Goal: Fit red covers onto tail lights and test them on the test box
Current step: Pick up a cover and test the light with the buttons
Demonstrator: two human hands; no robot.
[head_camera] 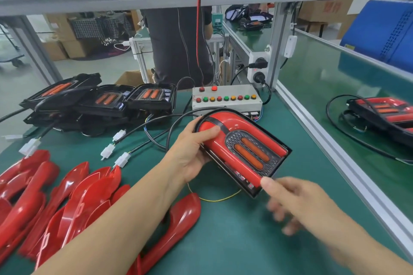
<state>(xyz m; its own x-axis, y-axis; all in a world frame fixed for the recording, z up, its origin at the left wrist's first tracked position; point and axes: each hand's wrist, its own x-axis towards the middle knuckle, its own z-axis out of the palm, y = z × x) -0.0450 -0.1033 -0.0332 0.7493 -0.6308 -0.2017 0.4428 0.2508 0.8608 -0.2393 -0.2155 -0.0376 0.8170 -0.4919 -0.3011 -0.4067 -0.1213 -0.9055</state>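
My left hand (192, 154) grips the tail light (243, 154) at its rounded end, thumb on the red cover (237, 127) seated on it, held tilted above the green bench (234, 236) just in front of the test box (226, 98). Right hand (297, 203) blurred, fingers loosely spread, fingertip touching the light's near corner. Spare covers (67, 198) piled left, uncovered lights (100, 98) behind them.

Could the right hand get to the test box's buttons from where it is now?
Probably yes. The right hand is blurred but seems empty, near the held tail light. The test box lies beyond that light, so the hand would pass over or beside it; the buttons face up, uncovered.
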